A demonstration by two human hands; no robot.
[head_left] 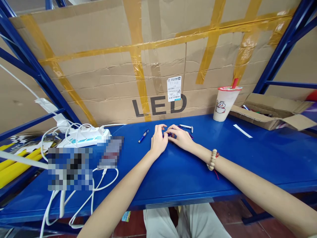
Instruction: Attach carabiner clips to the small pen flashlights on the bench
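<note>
Here the left hand (158, 138) and right hand (182, 137) meet over the blue table (178, 178), fingers curled in, pinching a small dark-blue piece (169, 134) between them, a slim blue stick (143, 136) lying to the left, a silver stick (186, 126) just behind the right.

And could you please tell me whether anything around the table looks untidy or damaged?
The white cables look untidiest: they lie tangled at the left, with loops hanging over the front edge of the table. The cardboard behind is creased and patched with yellow tape. The cup stands upright; no spill shows.
</note>
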